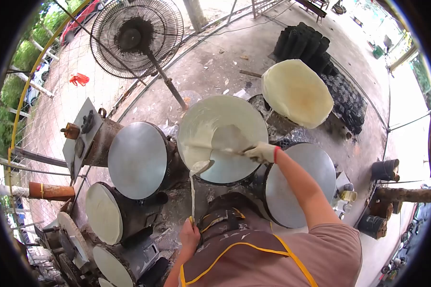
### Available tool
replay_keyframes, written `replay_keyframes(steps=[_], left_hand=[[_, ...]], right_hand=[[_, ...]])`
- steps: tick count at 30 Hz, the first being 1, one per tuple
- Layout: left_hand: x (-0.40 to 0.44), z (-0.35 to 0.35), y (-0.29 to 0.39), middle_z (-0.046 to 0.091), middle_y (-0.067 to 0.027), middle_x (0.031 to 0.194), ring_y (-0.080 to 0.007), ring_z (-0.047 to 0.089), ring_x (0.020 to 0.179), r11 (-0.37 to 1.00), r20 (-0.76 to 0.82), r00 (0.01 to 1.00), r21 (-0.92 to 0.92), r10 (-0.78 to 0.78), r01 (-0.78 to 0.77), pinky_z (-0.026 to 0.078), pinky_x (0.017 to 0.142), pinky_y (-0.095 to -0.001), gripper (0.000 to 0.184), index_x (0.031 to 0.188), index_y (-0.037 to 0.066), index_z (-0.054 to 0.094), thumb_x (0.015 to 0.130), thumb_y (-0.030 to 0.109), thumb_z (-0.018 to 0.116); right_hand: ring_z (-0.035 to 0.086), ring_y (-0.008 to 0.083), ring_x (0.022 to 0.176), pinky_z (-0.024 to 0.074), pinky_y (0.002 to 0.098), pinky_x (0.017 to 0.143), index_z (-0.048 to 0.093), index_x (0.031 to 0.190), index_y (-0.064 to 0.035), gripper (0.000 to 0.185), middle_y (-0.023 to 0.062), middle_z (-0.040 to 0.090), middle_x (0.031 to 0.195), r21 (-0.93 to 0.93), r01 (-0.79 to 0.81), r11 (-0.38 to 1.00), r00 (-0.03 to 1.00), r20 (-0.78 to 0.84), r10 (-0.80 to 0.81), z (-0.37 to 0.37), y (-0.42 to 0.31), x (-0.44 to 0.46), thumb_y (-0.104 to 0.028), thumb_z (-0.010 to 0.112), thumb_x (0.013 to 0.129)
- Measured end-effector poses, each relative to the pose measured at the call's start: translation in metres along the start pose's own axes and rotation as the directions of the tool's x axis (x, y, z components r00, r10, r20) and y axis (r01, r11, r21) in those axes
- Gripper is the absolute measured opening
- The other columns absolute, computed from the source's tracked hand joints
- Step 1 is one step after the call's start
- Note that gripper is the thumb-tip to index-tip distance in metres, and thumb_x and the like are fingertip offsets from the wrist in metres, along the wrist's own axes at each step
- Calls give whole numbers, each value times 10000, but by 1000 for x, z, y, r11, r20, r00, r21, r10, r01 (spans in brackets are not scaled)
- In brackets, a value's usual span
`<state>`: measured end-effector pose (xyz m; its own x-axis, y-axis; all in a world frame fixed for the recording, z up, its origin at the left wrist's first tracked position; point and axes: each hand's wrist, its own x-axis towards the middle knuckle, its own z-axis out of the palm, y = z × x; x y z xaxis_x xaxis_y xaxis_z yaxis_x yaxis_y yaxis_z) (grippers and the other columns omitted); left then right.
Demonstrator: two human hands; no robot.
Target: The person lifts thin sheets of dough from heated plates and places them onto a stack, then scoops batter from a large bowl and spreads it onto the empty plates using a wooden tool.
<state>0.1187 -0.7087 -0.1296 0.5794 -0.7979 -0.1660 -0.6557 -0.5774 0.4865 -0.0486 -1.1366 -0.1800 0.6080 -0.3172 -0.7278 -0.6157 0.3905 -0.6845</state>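
My left hand [190, 234] is closed round the lower end of a long-handled ladle [193, 193], whose handle is coated with pale batter. The ladle's bowl lies over the near rim of the large round griddle [244, 165]. Pale batter [210, 117] covers much of that griddle, with a bare grey patch at the middle. My right hand [262, 153], in a whitish glove with a red cuff, grips a thin stick-like spreader [215, 150]. The spreader reaches left across the griddle and is blurred, so its far end is unclear.
Bare round griddles stand left [138, 160] and right [300, 184]. A pale round sheet [297, 93] lies at the upper right, near black cylindrical briquettes [301, 43]. Another pale sheet [104, 214] covers a drum at lower left. A standing fan [136, 38] rises behind.
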Motion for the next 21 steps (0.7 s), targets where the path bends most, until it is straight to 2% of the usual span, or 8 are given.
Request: replay_keyframes(steps=[2,5,6,9,13,14,18,21], left_hand=[[-2,0,7,577,-252,888,-426,572,809,999,-2,999,6,-41,41,459,675,-483,352,1134,-44,477,817,101,523],[-3,5,14,578,-251,931,-424,574,828,999,-17,999,10,-49,50,463,685,-482,362,1147,-42,480,822,110,521],[-4,7,14,578,-250,946,-424,574,835,999,-24,999,12,-45,45,464,689,-483,362,1149,-41,481,823,112,521],[-8,8,9,578,-247,964,-427,573,845,1000,-45,999,-2,7,-7,463,698,-483,369,1160,-38,472,826,112,517],[-5,1,7,579,-250,946,-427,574,840,999,-30,999,-15,37,-37,461,696,-481,363,1158,-40,471,829,108,511],[-1,-2,6,579,-251,941,-426,574,840,998,-21,998,-15,55,-55,461,694,-479,360,1157,-42,471,830,107,508],[10,-16,-10,578,-255,938,-424,573,835,990,14,990,-26,142,-142,463,689,-470,344,1137,-45,484,829,103,523],[13,-27,-42,583,-255,925,-434,566,815,941,-59,954,-157,294,-299,463,682,-453,322,1112,-48,503,827,95,550]], right_hand=[[385,95,373,295,251,333,657,1032,-202,274,4,509,595,163,-98,982,935,-322,147,-11,-4,18,-335,618,797],[406,91,394,300,250,336,650,1050,-173,297,6,512,606,0,4,1000,974,-229,-4,23,-31,-11,-342,622,806],[422,90,418,313,247,348,647,1056,-133,315,7,515,622,-23,56,998,998,-29,-57,31,-30,-21,-338,627,817],[424,93,417,314,243,353,650,1038,-96,319,10,511,628,-35,21,999,994,111,-17,31,-20,-41,-335,623,829],[391,90,389,292,250,339,659,1019,-99,295,-4,506,604,331,145,932,922,-387,-6,28,4,-43,-320,618,828],[391,86,392,295,256,342,660,1026,-114,290,-12,500,589,148,71,986,893,-451,4,43,0,-48,-320,613,829],[368,56,374,295,234,330,614,1063,-154,263,-28,483,581,168,-36,985,999,-24,41,80,31,-66,-321,585,862],[346,52,375,273,228,334,567,1114,-175,276,-37,453,566,353,55,934,998,-51,-39,107,74,-91,-327,565,883]])
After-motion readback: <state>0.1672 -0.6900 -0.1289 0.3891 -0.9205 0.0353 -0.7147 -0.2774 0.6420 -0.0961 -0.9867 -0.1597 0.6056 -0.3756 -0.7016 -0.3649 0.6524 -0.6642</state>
